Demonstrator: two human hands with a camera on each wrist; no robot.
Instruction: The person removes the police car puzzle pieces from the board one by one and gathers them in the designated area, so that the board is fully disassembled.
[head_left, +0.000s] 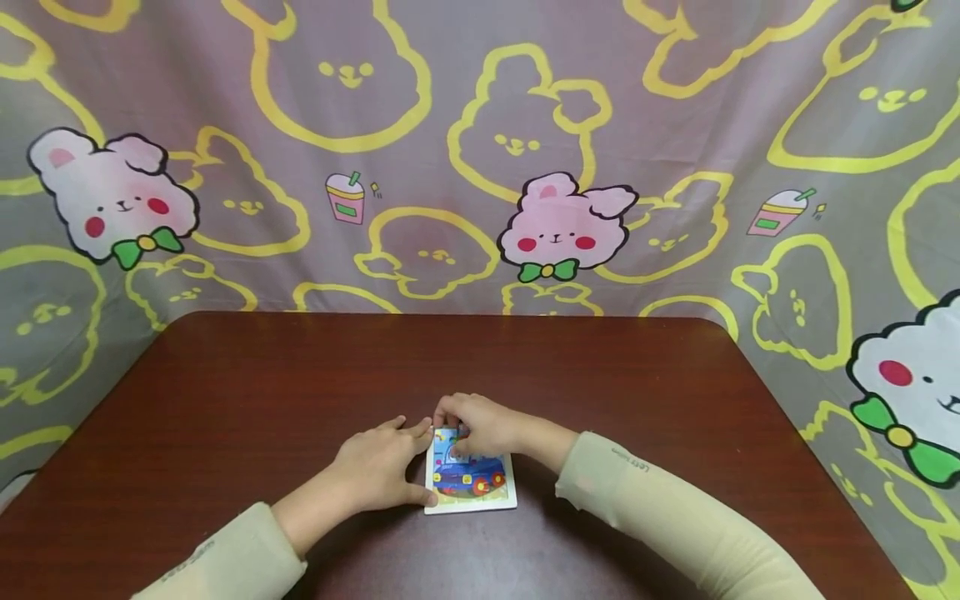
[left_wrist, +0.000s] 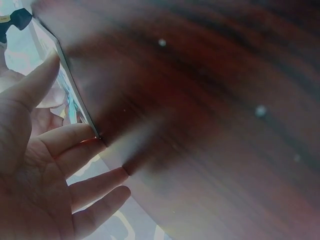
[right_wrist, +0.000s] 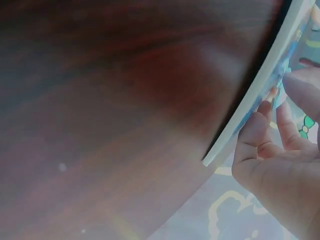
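Note:
A small picture puzzle board (head_left: pixel 512 490) with a white border and a blue vehicle picture lies flat on the table. My left hand (head_left: pixel 378 468) rests along its left side, thumb at the lower left corner and fingers fairly straight near the upper left corner. Over the upper part of the picture, my right hand (head_left: pixel 487 423) pinches a small light-coloured puzzle piece (head_left: pixel 453 455) between thumb and fingers. In the right wrist view the thumb and curled fingers meet just above the board's edge (right_wrist: pixel 250 105), hiding much of the piece. That hand also covers the board's upper right part.
The dark brown wooden table (head_left: pixel 300 375) stretches out around the board, with rounded far corners. A grey curtain (head_left: pixel 465 100) with yellow outlines and cartoon rabbits hangs behind the table and along both sides.

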